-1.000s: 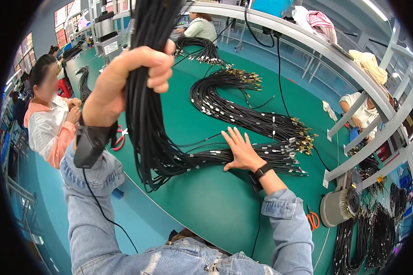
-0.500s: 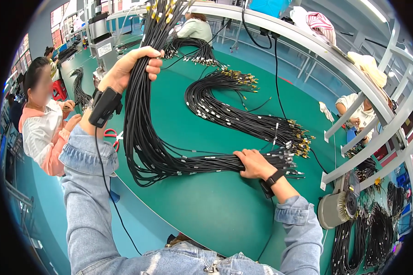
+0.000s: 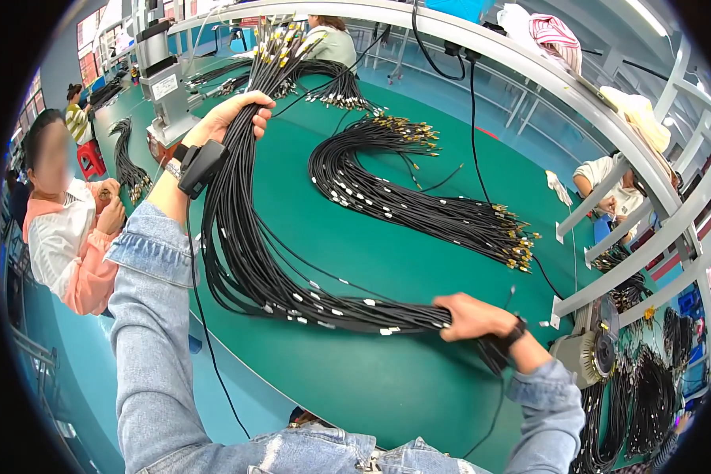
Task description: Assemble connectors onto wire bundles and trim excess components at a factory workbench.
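Hands, left (image 3: 233, 118) and right (image 3: 470, 316), clamp the black cable bundle (image 3: 249, 261), curving from upper-left to lower-right.

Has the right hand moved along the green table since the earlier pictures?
Yes. The right hand slid rightward along the green table, away from its middle toward the edge by the tape roll, gripping the black cable bundle.
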Action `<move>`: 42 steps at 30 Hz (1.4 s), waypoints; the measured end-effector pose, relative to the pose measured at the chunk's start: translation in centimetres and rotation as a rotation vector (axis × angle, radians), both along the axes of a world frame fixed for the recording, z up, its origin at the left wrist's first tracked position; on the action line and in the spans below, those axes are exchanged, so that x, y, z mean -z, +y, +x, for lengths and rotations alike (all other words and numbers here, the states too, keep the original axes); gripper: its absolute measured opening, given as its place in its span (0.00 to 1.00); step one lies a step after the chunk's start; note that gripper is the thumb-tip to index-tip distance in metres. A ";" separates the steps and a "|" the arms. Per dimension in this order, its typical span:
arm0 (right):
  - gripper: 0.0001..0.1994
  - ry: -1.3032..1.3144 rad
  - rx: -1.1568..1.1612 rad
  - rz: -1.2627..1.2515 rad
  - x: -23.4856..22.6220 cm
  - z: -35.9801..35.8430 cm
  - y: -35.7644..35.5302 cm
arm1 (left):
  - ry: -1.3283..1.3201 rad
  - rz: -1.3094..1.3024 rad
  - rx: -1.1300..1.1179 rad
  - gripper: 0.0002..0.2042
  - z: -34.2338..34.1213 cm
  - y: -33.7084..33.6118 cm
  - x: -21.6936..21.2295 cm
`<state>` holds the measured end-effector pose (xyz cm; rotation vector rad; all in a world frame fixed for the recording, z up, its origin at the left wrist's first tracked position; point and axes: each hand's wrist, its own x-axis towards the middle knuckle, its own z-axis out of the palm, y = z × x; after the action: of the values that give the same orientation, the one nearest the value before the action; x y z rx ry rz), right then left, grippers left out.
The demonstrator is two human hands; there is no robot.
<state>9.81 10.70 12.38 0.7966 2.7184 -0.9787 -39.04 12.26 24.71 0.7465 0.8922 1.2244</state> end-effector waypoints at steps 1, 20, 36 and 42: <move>0.17 -0.001 -0.001 0.002 -1.7 0.9 -0.8 | -0.054 0.002 0.026 0.06 0.0 0.4 0.0; 0.18 -0.145 0.071 -0.208 3.8 1.5 2.2 | 1.621 0.563 -0.139 0.27 10.5 14.2 9.7; 0.25 -0.129 -0.002 0.311 4.2 0.8 0.4 | 1.540 0.492 -0.122 0.14 0.0 0.8 0.4; 0.25 -0.203 0.209 0.315 4.6 2.9 0.6 | 1.657 0.688 0.056 0.14 5.7 -3.5 0.2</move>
<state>12.70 11.29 7.73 1.1821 2.6822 -0.4698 -33.35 8.77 24.54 2.4641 1.6975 0.6161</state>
